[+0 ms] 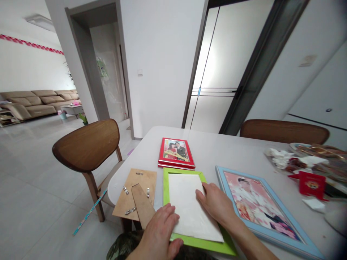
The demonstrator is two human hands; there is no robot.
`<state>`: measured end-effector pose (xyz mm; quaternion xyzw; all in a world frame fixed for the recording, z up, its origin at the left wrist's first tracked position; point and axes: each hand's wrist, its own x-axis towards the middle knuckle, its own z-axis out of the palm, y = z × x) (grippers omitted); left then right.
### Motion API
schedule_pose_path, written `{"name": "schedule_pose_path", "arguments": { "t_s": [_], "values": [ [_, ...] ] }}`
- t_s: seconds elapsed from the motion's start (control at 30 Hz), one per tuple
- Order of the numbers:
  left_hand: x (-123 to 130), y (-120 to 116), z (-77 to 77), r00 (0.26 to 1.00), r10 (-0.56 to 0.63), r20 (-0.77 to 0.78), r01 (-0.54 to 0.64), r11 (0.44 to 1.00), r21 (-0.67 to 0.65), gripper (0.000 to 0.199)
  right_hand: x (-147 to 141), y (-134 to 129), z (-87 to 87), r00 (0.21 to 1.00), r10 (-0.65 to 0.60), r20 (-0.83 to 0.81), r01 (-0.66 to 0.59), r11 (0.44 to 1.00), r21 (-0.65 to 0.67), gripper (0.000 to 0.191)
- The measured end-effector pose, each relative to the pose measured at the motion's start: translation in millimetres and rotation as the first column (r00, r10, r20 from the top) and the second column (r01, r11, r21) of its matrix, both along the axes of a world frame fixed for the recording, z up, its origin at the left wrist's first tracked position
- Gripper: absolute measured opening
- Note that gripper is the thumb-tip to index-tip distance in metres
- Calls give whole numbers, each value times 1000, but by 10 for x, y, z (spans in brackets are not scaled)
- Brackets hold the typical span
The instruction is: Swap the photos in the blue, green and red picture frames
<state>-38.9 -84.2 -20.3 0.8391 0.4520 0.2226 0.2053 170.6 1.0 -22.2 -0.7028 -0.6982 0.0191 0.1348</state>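
A lime-green picture frame [166, 187] lies on the table in front of me, with a white sheet [189, 206] over its middle. My left hand [162, 225] rests at the frame's lower left, fingers outstretched, the fingertips on the sheet's left edge. At the sheet's right edge is my right hand [218, 204], its thumb and forefinger a little apart and touching the sheet. Its other fingers are partly hidden. Left of the frame lies a brown backing board [148, 177] with several metal clips and a tapered stand leg [142, 204].
Stacked red picture frames [161, 155] lie beyond the green one. A larger light-blue picture frame [260, 231] is close on the right. Crumpled tissues [278, 159] and a red packet [311, 184] clutter the far right. Wooden chairs [89, 144] stand around the white table [217, 148].
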Motion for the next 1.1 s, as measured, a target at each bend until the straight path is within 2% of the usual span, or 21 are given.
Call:
{"name": "schedule_pose_path", "arguments": {
  "t_s": [0.1, 0.17, 0.27, 0.37, 0.47, 0.53, 0.6, 0.67, 0.73, 0.83, 0.97, 1.03, 1.1],
  "values": [
    [-310, -10, -32, 998, 61, -29, -59, 996, 65, 54, -30, 0, -11, 997, -14, 77, 14, 1000, 4, 36],
    [-594, 22, -80, 978, 190, -89, -181, 979, 99, 60, -116, -45, 27, 999, 11, 35, -12, 1000, 22, 39],
    [-979, 118, -199, 913, 366, -181, -339, 926, 166, 60, -428, -216, 121, 966, 210, -152, -209, 978, 22, 38],
    [-1192, 204, -316, 900, 393, -190, -336, 902, 272, 50, -890, -424, 175, 836, 462, -295, -473, 880, 40, 33],
    [-1239, 218, -317, 921, 363, -139, -284, 872, 398, 39, -1272, -509, 168, 790, 532, -304, -537, 840, 74, 45],
    [-1204, 182, -230, 929, 353, -107, -264, 839, 476, 35, -1388, -490, 171, 773, 517, -368, -521, 848, 99, 54],
    [-1117, 122, -102, 935, 346, -82, -250, 804, 539, 33, -1372, -464, 215, 735, 496, -462, -490, 860, 143, 53],
    [-972, 53, 21, 943, 329, -54, -238, 778, 581, 34, -1231, -476, 302, 710, 491, -505, -461, 866, 194, 49],
    [-767, -7, 97, 959, 282, -35, -206, 776, 596, 38, -983, -537, 391, 721, 498, -481, -447, 865, 226, 46],
    [-381, -49, 96, 990, 126, -58, -70, 816, 574, 40, -492, -671, 418, 791, 445, -419, -401, 895, 193, 43],
    [110, -1, -12, 982, -94, -163, 158, 882, 444, 33, 81, -778, 199, 883, 292, -366, -283, 956, 80, 40],
    [269, 43, -50, 977, -117, -181, 174, 922, 346, 32, 215, -773, 60, 908, 245, -338, -239, 969, 60, 41],
    [351, 84, -57, 982, -95, -163, 133, 961, 242, 31, 244, -739, -52, 918, 241, -314, -235, 970, 58, 41]
  ]
}}
